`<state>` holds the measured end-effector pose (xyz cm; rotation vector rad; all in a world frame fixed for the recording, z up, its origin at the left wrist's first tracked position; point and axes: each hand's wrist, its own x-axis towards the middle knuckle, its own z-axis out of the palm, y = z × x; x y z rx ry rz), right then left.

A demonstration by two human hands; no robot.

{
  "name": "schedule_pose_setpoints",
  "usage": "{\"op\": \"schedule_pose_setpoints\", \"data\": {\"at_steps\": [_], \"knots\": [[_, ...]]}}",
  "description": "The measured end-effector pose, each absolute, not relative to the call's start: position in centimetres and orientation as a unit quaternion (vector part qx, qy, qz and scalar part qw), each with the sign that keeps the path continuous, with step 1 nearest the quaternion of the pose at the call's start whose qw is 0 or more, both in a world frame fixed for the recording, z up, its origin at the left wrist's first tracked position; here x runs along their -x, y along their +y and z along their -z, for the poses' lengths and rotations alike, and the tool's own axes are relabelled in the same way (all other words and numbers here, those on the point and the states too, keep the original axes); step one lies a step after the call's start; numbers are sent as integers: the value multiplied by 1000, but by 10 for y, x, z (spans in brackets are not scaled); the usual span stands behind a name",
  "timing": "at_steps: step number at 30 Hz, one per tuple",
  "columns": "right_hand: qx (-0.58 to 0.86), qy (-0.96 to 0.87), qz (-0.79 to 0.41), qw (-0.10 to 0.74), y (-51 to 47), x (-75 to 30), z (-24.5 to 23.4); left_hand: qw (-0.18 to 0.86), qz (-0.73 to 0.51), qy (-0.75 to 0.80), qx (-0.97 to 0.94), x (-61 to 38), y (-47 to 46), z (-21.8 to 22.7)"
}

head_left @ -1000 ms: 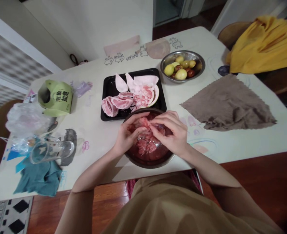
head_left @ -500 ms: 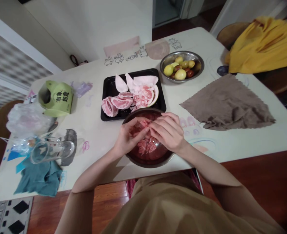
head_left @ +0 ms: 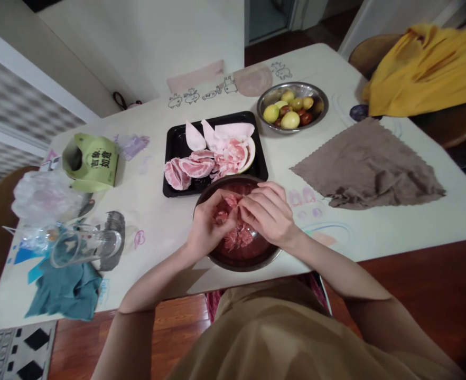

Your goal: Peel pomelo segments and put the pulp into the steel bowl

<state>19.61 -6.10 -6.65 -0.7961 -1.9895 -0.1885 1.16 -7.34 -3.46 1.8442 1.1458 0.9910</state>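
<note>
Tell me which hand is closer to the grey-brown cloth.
Right. The right hand is over the dark bowl, left of the cloth; the left hand is at that bowl's left side, farther away.

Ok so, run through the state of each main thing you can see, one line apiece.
Left hand: fingers bent, pinching red pulp.
Right hand: fingers bent, meeting the left's.
Dark bowl: holding loose pieces.
Black tray: holding citrus segments and rind.
Steel bowl: holding yellow and brown fruit.
Green box: open.
Clear cup: uncovered.
Brown cloth: spread, partly rumpled.
Teal cloth: crumpled.
Plastic bag: crumpled.
Yellow cloth: draped over a chair.
</note>
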Motion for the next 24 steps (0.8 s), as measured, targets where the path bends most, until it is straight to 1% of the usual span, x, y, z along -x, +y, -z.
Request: {"op": "schedule_pose_setpoints", "data": {"at_steps": [6,9,12,20,24], "knots": [[327,-814,62,475,-61,-195,63,384,-380,455,-708,-11,-74,34],[327,-810,53,483,-61,-193,58,381,-407,460,-691,-12,-76,37],[332,-803,39,493,-61,-191,55,351,-439,461,-687,-13,-80,41],[340,-781,-42,522,-65,-189,54,292,-496,454,-680,-17,-83,51],[357,-762,-74,535,-67,-188,54,310,-543,438,-646,-22,-80,45]]}}
